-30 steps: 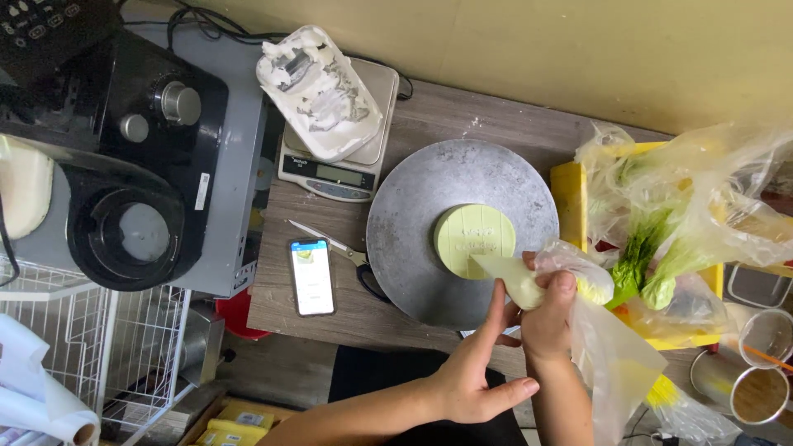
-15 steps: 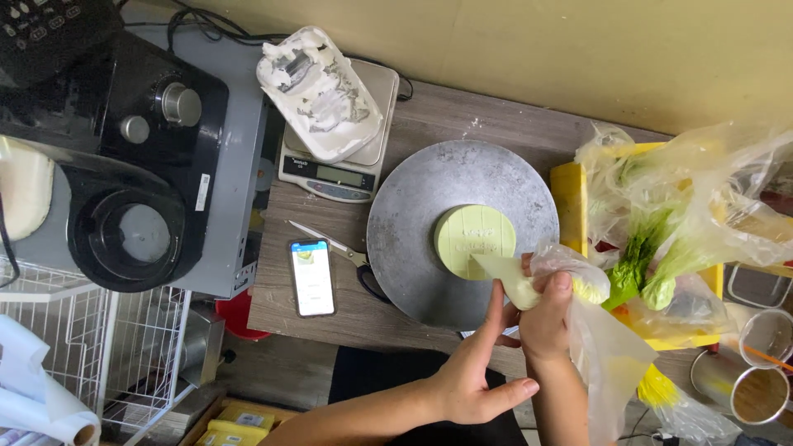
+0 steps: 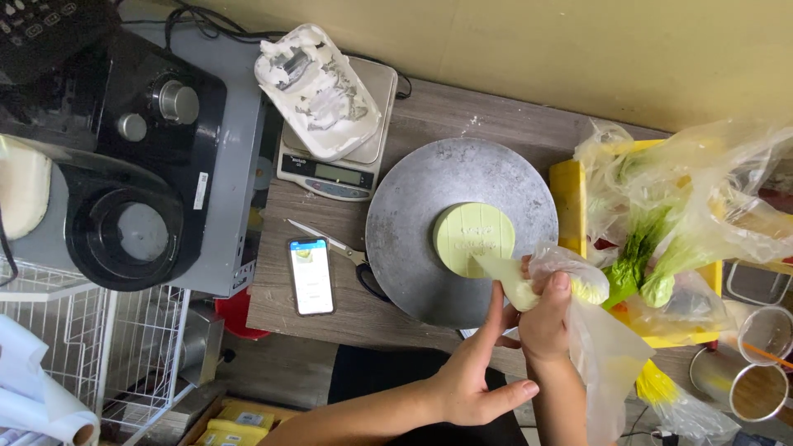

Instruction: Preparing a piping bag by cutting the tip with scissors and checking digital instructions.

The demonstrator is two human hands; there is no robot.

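Piping bag [image 3: 529, 285] of pale cream sits squeezed in the right hand [image 3: 547, 318], whose fingers wrap tight around its bulging upper part; the loose plastic tail of the bag hangs down past the wrist toward the lower right. The bag's narrow tip points up and left and touches the near edge of a small round pale-green cake [image 3: 473, 239]. That cake rests near the middle of a round grey metal turntable [image 3: 413, 215], which stands on the wooden desk [image 3: 330, 215].

The left hand [image 3: 472, 376] is open, with the fingers spread: its forefinger reaches up to steady the bag from below, just under the tip, while the thumb points off to the right and the remaining fingers curl loosely beside the right wrist.

Left of the turntable a pair of scissors [image 3: 330, 242] lies on the desk, its black handles slipping under the turntable's rim, and a smartphone [image 3: 311, 276] with a lit screen lies just below them. Behind these, a digital kitchen scale [image 3: 330, 169] carries a white tray [image 3: 314, 87] smeared with cream. A black and grey machine [image 3: 124, 165] fills the far left, above a white wire rack [image 3: 83, 355]. To the right of the turntable, a yellow crate [image 3: 570, 194] holds clear plastic bags with green leafy vegetables [image 3: 640, 256].
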